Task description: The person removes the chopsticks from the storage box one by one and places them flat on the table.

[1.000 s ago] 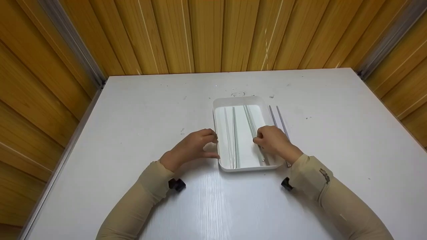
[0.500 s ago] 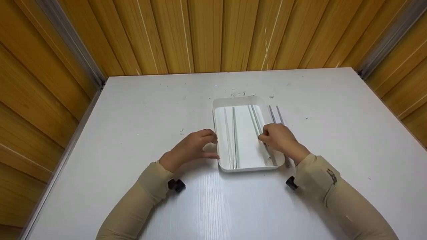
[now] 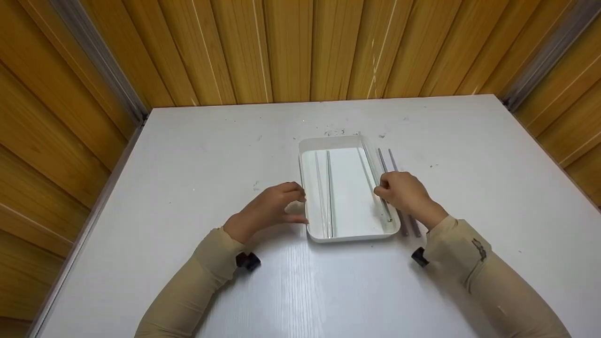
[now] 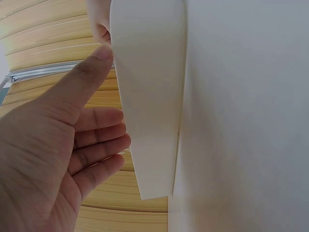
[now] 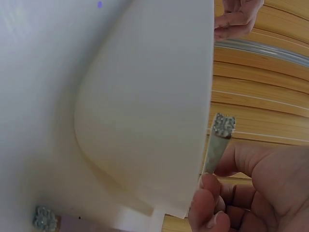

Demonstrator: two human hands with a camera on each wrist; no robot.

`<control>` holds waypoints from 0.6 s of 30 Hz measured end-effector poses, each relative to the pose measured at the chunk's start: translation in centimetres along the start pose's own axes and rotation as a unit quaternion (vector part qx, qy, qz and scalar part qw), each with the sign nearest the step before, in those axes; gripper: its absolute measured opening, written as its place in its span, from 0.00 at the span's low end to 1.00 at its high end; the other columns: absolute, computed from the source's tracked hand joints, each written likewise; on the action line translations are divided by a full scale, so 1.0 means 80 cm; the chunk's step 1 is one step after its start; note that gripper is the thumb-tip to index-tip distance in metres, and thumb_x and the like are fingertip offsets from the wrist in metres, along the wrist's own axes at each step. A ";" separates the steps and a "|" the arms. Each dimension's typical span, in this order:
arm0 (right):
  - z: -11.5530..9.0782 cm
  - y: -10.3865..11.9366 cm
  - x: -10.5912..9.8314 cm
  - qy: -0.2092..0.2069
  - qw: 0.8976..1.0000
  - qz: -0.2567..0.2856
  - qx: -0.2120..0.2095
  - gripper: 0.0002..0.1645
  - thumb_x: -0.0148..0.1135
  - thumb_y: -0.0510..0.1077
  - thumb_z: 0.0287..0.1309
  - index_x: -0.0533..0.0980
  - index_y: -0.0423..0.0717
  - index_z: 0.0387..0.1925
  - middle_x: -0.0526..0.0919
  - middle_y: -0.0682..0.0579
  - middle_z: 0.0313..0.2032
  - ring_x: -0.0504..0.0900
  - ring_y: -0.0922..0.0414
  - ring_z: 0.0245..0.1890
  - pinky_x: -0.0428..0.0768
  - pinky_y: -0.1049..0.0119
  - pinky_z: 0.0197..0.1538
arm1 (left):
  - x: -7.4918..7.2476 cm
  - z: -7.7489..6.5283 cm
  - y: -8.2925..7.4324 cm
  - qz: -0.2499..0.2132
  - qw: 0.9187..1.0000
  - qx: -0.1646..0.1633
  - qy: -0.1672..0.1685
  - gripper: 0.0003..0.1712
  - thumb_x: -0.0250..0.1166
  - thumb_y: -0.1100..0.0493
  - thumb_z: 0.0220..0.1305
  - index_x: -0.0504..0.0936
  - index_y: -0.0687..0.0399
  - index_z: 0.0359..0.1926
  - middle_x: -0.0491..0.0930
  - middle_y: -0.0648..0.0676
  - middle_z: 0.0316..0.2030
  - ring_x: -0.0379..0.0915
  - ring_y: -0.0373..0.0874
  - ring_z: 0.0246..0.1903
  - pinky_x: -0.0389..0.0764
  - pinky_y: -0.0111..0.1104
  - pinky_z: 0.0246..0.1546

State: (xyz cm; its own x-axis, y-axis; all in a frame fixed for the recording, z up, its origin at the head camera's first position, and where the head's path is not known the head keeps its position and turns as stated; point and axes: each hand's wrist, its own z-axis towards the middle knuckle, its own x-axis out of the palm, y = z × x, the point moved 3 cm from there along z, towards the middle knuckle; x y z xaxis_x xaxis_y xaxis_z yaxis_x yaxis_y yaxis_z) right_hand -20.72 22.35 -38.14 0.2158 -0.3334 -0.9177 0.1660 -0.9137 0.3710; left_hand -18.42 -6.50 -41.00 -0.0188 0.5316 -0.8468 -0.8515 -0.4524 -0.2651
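A shallow white rectangular tray (image 3: pixel 348 238) stands on the table. Beside its left wall is my left hand (image 3: pixel 274 207), thumb and fingers spread apart, fingertips right at the rim; the left wrist view shows the fingers relaxed along the wall (image 4: pixel 149 96). My right hand (image 3: pixel 406 192) pinches a pale green chopstick (image 3: pixel 369 157) over the tray's right side, its far tip above the back rim. A glittery silver end (image 5: pixel 224 125) of this chopstick shows in the right wrist view. Two slim sticks, one whitish (image 3: pixel 320 192) and one greenish (image 3: pixel 330 195), lie in the tray's left half.
Two purplish chopsticks (image 3: pixel 384 159) lie on the table close along the tray's right side, partly hidden under my right hand. One glittery end (image 5: pixel 44 218) shows in the right wrist view. Wood-patterned panels (image 3: pixel 291 51) rise behind the white table (image 3: pixel 225 145).
My right hand has moved right with the pale green chopstick, from within the tray to over its right wall, and the chopstick has risen. My left hand has stayed at the left wall.
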 end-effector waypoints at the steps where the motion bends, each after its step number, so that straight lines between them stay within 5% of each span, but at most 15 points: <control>1: 0.000 -0.002 -0.001 -0.001 1.000 0.001 0.001 0.13 0.51 0.44 0.60 0.68 0.45 0.20 0.71 0.54 0.19 0.67 0.59 0.21 0.63 0.70 0.22 | 0.000 0.000 0.000 -0.001 1.000 0.000 -0.001 0.22 0.75 0.49 0.49 0.81 0.62 0.35 0.80 0.54 0.41 0.80 0.44 0.43 0.82 0.26 0.44; 18: -0.012 -0.043 -0.007 -0.012 1.000 0.021 -0.001 0.13 0.51 0.42 0.59 0.68 0.45 0.19 0.71 0.54 0.18 0.68 0.59 0.19 0.64 0.69 0.23 | -0.001 0.000 0.000 -0.004 1.000 0.010 -0.011 0.22 0.75 0.49 0.48 0.81 0.61 0.35 0.79 0.53 0.39 0.78 0.43 0.40 0.82 0.26 0.41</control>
State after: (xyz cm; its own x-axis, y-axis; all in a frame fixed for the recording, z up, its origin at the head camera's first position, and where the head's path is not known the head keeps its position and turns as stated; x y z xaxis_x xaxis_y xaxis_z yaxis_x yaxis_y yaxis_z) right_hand -20.51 25.88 -38.77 0.1989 -0.3768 -0.9047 0.1587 -0.8986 0.4091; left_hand -18.39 -6.53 -40.89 -0.0221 0.5507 -0.8344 -0.8617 -0.4337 -0.2634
